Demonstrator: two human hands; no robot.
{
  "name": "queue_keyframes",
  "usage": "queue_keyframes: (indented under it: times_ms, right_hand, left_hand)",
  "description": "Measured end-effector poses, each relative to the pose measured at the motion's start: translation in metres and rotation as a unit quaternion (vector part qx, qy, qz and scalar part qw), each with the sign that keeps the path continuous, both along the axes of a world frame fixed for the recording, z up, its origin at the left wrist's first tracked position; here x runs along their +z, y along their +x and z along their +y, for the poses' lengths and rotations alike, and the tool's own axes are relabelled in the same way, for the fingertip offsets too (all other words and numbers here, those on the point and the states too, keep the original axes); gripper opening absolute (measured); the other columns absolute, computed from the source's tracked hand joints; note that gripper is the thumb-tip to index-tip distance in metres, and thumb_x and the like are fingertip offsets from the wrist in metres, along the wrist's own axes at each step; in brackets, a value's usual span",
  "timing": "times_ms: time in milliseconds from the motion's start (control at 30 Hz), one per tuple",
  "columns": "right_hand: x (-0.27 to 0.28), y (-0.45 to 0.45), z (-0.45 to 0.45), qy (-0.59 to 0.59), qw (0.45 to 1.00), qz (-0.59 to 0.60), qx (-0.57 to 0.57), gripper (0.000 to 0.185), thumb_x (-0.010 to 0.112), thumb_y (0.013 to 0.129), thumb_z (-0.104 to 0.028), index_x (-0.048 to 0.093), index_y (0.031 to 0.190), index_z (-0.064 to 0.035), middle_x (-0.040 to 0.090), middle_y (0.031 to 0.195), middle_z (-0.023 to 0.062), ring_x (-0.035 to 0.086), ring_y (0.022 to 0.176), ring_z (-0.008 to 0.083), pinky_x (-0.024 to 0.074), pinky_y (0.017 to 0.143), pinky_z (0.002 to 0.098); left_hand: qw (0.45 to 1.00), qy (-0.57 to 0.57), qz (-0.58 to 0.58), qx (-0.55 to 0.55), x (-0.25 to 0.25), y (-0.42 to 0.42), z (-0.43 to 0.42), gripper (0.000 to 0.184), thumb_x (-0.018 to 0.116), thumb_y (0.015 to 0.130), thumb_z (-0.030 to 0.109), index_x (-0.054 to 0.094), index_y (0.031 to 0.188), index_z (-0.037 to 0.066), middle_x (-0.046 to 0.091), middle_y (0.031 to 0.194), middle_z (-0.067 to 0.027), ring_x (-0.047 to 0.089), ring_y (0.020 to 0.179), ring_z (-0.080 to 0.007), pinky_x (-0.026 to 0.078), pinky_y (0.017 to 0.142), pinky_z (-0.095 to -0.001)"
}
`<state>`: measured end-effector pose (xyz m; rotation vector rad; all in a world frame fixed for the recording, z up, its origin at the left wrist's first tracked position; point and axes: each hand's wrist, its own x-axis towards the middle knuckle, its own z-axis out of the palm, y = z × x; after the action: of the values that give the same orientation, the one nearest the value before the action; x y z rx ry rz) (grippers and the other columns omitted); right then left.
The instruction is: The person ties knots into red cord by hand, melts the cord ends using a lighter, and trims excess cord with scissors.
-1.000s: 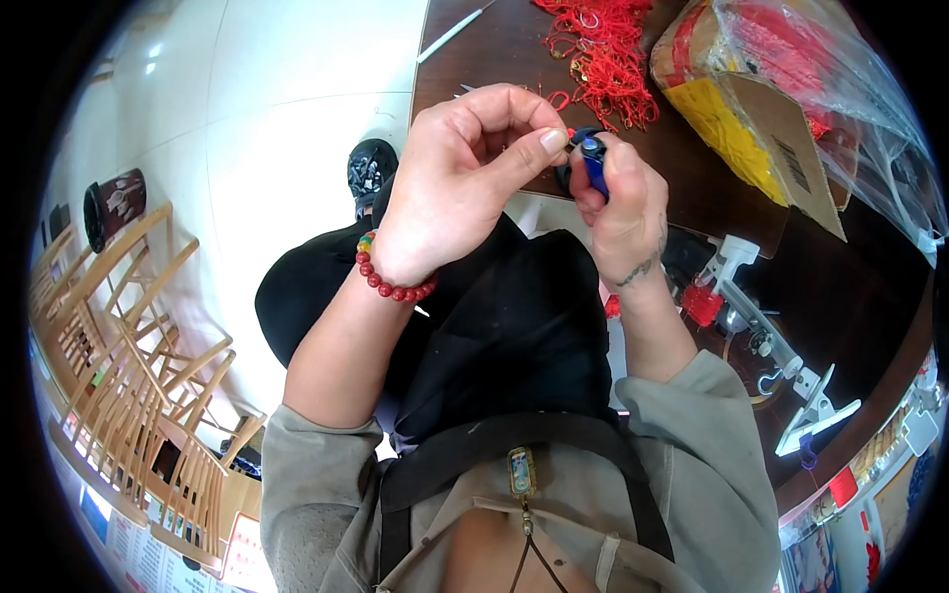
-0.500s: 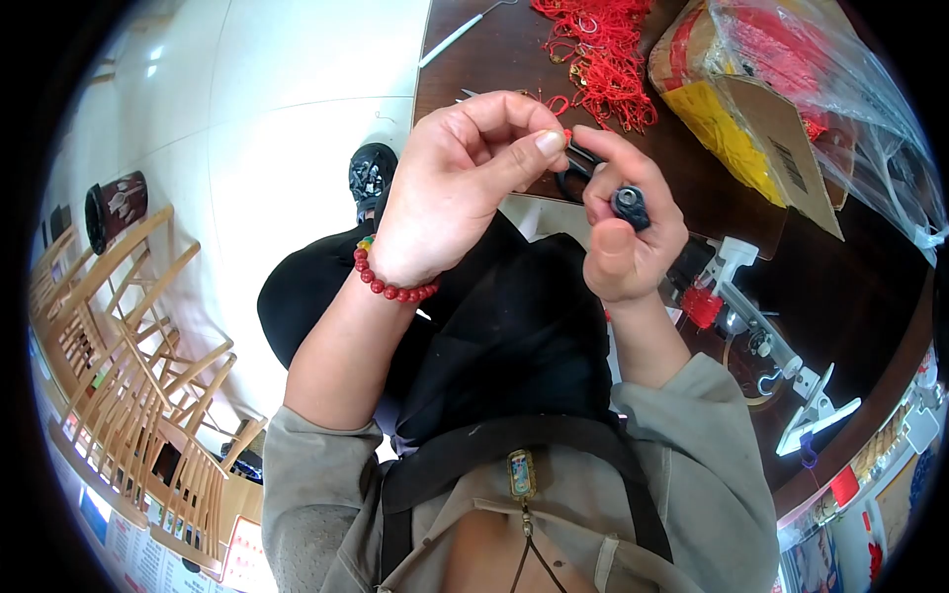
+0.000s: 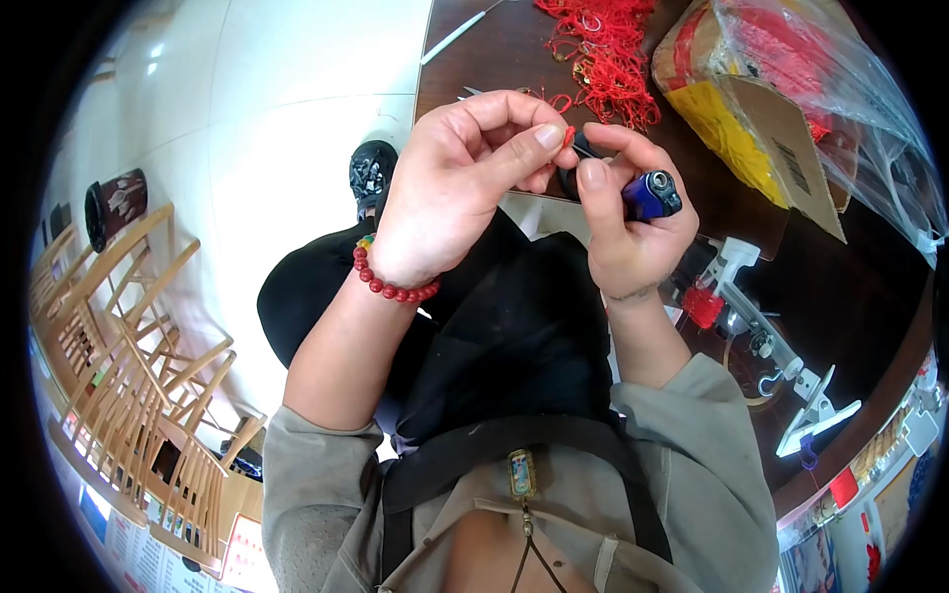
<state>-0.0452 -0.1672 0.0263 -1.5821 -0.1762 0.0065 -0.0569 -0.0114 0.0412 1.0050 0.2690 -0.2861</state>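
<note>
My left hand (image 3: 465,178) pinches a small piece of red cord (image 3: 568,137) between thumb and forefinger. Close beside it on the right, my right hand (image 3: 638,212) holds a blue lighter (image 3: 652,196) against the palm with its curled lower fingers, its metal top facing up. The right thumb and forefinger are apart, near the cord. Scissors (image 3: 583,148) with dark handles lie on the table behind the hands, largely hidden. A pile of red cords (image 3: 608,69) with small gold-coloured parts rests beyond them.
On the dark table (image 3: 494,59) is a white-handled tool (image 3: 455,38). A cardboard box (image 3: 781,148) with plastic wrap stands at the upper right. A white clamp-like stand (image 3: 756,321) is at the right. Wooden chairs (image 3: 148,395) stand on the left.
My right hand has drawn back slightly from the cord, its thumb and forefinger now apart, and the lighter has shifted from the fingertips into the palm. My left hand has barely moved.
</note>
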Motion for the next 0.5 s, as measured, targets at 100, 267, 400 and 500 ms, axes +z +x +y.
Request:
queue_keyframes:
  times_ms: [100,267,400,500]
  right_hand:
    - [0.0048,0.0000,0.0038,-0.022,0.999,0.037,-0.003,0.018,0.070,0.081,-0.001,0.066,0.098,0.0011,0.045,0.062,-0.0095,0.038,0.055,-0.0020,0.0310,0.051,0.0139]
    - [0.0056,0.0022,0.0079,-0.040,0.998,0.039,-0.019,0.013,0.071,0.080,-0.001,0.068,0.092,0.0007,0.046,0.062,-0.0100,0.039,0.056,-0.0025,0.0313,0.051,0.0138]
    - [0.0034,0.0027,0.0060,-0.041,0.998,0.051,-0.025,0.010,0.071,0.080,-0.001,0.069,0.090,0.0002,0.048,0.063,-0.0099,0.039,0.055,-0.0025,0.0318,0.050,0.0141]
    - [0.0047,0.0044,0.0075,0.022,0.994,0.103,-0.023,0.010,0.071,0.080,-0.001,0.069,0.090,-0.0005,0.049,0.063,-0.0096,0.039,0.054,-0.0025,0.0314,0.050,0.0138]
  left_hand:
    - [0.999,0.045,-0.001,0.019,0.0019,-0.0012,-0.0044,0.010,0.058,0.093,0.009,0.061,0.097,0.000,0.063,0.090,-0.0025,0.060,0.081,-0.0080,0.050,0.074,-0.0214]
    - [0.994,0.102,-0.040,0.029,-0.0036,-0.0016,-0.0052,0.009,0.059,0.091,0.006,0.061,0.096,-0.002,0.062,0.100,-0.0042,0.061,0.087,-0.0100,0.051,0.081,-0.0246]
    - [0.988,0.143,-0.062,0.017,-0.0055,-0.0021,-0.0034,0.009,0.059,0.091,0.005,0.062,0.094,-0.002,0.061,0.103,-0.0051,0.061,0.089,-0.0106,0.051,0.082,-0.0249]
    - [0.993,0.116,-0.033,0.016,-0.0021,-0.0028,-0.0037,0.008,0.059,0.091,0.005,0.062,0.094,-0.002,0.061,0.102,-0.0053,0.060,0.089,-0.0106,0.050,0.083,-0.0247]
